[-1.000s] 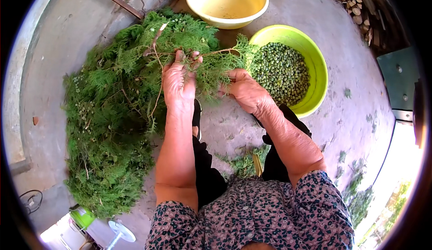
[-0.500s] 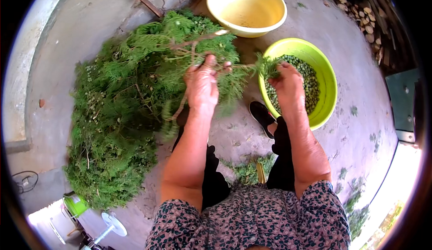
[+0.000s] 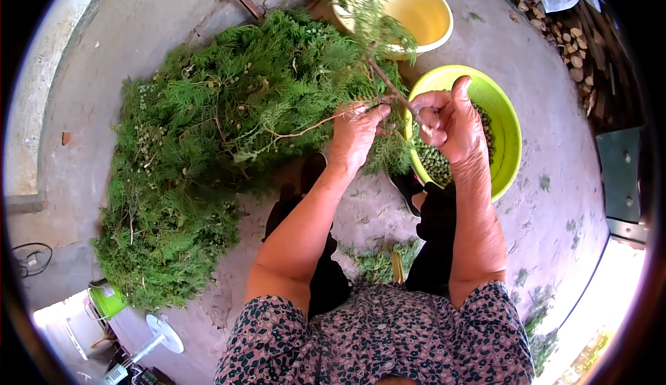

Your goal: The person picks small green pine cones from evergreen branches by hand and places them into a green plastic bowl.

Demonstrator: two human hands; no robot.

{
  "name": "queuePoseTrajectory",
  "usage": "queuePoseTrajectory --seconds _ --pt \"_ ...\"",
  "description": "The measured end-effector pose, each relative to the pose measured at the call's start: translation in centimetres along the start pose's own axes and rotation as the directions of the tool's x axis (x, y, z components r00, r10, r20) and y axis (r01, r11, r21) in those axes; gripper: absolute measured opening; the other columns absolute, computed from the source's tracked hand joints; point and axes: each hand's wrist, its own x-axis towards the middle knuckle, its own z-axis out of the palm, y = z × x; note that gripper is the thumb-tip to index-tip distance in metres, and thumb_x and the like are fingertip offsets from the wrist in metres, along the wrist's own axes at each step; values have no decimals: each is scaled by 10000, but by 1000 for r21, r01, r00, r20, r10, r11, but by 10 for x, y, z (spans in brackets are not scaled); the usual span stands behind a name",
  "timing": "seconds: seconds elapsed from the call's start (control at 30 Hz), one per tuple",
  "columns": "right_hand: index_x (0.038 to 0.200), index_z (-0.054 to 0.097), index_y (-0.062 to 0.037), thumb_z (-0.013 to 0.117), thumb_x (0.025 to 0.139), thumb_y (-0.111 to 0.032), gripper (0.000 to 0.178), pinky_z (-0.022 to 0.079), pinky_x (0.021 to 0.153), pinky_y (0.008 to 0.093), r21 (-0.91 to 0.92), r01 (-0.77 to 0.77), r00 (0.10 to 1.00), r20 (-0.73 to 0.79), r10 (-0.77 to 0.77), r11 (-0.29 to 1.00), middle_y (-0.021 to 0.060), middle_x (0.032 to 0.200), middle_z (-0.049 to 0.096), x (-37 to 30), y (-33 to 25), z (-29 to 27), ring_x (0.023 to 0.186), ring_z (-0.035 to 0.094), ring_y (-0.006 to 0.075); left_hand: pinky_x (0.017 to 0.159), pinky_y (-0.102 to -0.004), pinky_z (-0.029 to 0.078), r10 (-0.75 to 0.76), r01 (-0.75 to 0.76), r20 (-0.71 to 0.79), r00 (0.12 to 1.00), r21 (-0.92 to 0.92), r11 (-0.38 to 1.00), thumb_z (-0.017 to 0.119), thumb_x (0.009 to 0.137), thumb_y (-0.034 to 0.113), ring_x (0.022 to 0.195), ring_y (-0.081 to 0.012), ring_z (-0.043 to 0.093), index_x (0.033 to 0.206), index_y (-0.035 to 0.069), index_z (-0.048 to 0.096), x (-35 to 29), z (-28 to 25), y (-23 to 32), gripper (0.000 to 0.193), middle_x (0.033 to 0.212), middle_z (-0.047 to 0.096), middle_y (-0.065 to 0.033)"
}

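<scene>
My left hand [image 3: 357, 134] is closed on a leafy evergreen branch [image 3: 386, 82] at the fork of its stems. One thin bare twig trails left from this hand, and green sprays stick up over the yellow basin. My right hand [image 3: 459, 127] has its fingers curled at the branch's thick cut end, with the thumb raised away. Below the right hand stands a lime-green basin [image 3: 512, 135] holding many small round green cones [image 3: 436, 161], partly hidden by the hand. A large heap of evergreen branches [image 3: 201, 128], some bearing cones, lies to the left.
A pale yellow basin [image 3: 429, 14] stands behind the green one. Stacked firewood [image 3: 577, 55] is at the far right, near a dark green panel [image 3: 619, 173]. A small green bucket [image 3: 107, 300] and a white stand [image 3: 165, 333] are at the lower left. Leaf scraps [image 3: 378, 263] lie between my feet.
The branch has turned, its cut end now toward my right hand and its leaves up over the yellow basin. My left hand moved right; my right hand left the small sprig and came to the stem.
</scene>
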Motion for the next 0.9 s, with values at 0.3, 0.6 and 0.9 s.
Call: queuePoseTrajectory --seconds 0.3,0.6,0.9 --pt "794 621 28 614 786 -343 371 206 372 195 -420 32 995 96 9 907 -45 512 405 -8 5 20 412 296 36 409 -228 346 112 -113 33 993 30 993 562 741 -10 480 -80 455 723 -10 614 1 7 -7 56 596 551 -23" --pt "722 577 35 600 762 -135 176 374 480 258 -726 195 971 47 -235 659 30 551 487 -5 22 33 526 414 72 560 -271 420 46 -173 177 983 817 550 535 747 24 636 -115 537 819 -25 595 9 -10 -1 106 670 591 -103" --pt "720 599 23 628 715 -130 156 411 478 294 -889 247 917 86 -390 385 126 550 535 8 40 21 471 490 150 530 -249 472 43 -63 49 998 553 831 558 743 23 590 -143 588 848 -5 620 0 -32 60 125 700 624 -100"
